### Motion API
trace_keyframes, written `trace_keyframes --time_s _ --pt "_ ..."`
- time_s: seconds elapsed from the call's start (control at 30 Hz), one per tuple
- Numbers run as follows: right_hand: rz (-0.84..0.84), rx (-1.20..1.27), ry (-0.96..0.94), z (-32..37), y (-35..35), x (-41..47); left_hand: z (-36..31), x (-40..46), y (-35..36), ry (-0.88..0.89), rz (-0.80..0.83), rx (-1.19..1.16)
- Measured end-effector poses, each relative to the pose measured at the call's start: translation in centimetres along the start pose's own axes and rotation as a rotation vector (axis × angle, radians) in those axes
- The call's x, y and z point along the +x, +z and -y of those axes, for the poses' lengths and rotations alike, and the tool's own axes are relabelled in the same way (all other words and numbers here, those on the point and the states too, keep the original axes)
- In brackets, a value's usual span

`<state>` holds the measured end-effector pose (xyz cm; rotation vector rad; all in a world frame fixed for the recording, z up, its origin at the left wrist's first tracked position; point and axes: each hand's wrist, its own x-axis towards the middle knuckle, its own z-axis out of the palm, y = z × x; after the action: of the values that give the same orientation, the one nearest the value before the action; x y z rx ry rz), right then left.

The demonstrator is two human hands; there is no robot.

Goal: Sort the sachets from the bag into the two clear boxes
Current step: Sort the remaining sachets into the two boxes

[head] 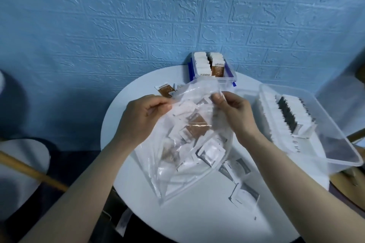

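A clear plastic bag (pixel 189 156) full of white and brown sachets lies over the middle of the round white table (pixel 126 100). My left hand (pixel 142 118) pinches the bag's left rim, and my right hand (pixel 233 112) pinches its right rim, holding the mouth apart. A small clear box (pixel 229 71) with blue clips stands at the back, holding rows of white and brown sachets. A larger clear box (pixel 335 136) at the right holds a row of white and black sachets.
A brown sachet (pixel 165 89) lies loose behind my left hand. Several white and grey sachets (pixel 243 185) lie on the table at the front right. A blue textured wall rises behind. A wooden stick (pixel 29 171) crosses the lower left.
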<state>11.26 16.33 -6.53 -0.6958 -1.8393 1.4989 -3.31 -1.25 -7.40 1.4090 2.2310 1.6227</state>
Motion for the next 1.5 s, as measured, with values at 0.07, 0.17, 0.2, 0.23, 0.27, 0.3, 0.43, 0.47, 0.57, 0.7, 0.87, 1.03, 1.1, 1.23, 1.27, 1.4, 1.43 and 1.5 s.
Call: trace_keyframes --time_s 0.07,0.17,0.2,0.23,0.27,0.3,0.43,0.47,0.57,0.7,0.87,1.03,1.1,1.23,1.27,1.4,1.43,1.5 --pt "-0.051 0.064 -0.047 0.5 0.0 -0.2 0.7 -0.7 -0.7 -0.061 0.025 0.087" --pt "-0.085 0.154 -0.11 1.0 -0.1 -0.6 1.9 -2.4 -1.3 -0.162 0.013 0.092" --pt "-0.079 0.163 -0.119 1.0 -0.2 -0.7 2.1 -2.9 -1.5 -0.178 -0.022 0.053" --pt "-0.066 0.166 -0.121 1.1 -0.2 -0.8 2.1 -3.3 -1.5 -0.181 -0.059 0.007" --pt "-0.058 0.179 -0.116 1.2 -0.4 -0.9 1.9 -3.6 -1.5 -0.166 -0.092 -0.037" --pt "-0.062 0.195 -0.118 1.3 -0.6 -0.9 1.4 -3.7 -1.4 -0.146 -0.115 -0.071" --pt "-0.056 0.253 -0.157 1.8 -1.2 -0.7 -0.5 -3.7 -1.5 -0.08 -0.176 -0.114" --pt "-0.054 0.231 -0.173 2.0 -1.2 -0.7 -0.7 -3.7 -1.5 -0.075 -0.182 -0.11" --pt "-0.025 0.099 -0.108 1.6 -0.7 -0.5 -0.5 -3.9 -1.2 -0.142 -0.183 -0.127" --pt "0.034 0.021 -0.109 0.6 -0.6 -0.8 0.8 -4.5 -0.9 -0.281 -0.261 -0.183" --pt "-0.012 -0.374 -0.236 -1.0 -1.7 -5.1 3.5 -6.2 -1.7 -0.471 -0.201 0.182" --pt "0.148 -0.81 -0.416 -3.4 -2.5 -10.4 2.1 -8.1 -1.6 -0.106 -0.287 0.753" --pt "0.238 -0.825 -0.48 -3.7 -1.7 -11.5 1.4 -8.8 -0.9 0.007 -0.154 0.643" --pt "0.384 -0.882 -0.578 -4.3 1.7 -10.9 2.5 -9.7 0.4 -0.157 -0.03 0.304" --pt "0.397 -0.908 -0.595 -4.3 2.6 -10.3 2.8 -9.7 0.5 -0.204 -0.079 0.219" --pt "0.434 -0.998 -0.619 -4.0 5.6 -8.6 3.2 -9.6 0.5 -0.338 -0.21 0.022" --pt "0.445 -1.02 -0.607 -4.1 6.2 -8.3 3.1 -9.6 0.6 -0.329 -0.223 0.042" --pt "0.439 -1.04 -0.579 -4.4 7.2 -8.0 3.6 -9.8 0.8 -0.251 -0.253 0.148"
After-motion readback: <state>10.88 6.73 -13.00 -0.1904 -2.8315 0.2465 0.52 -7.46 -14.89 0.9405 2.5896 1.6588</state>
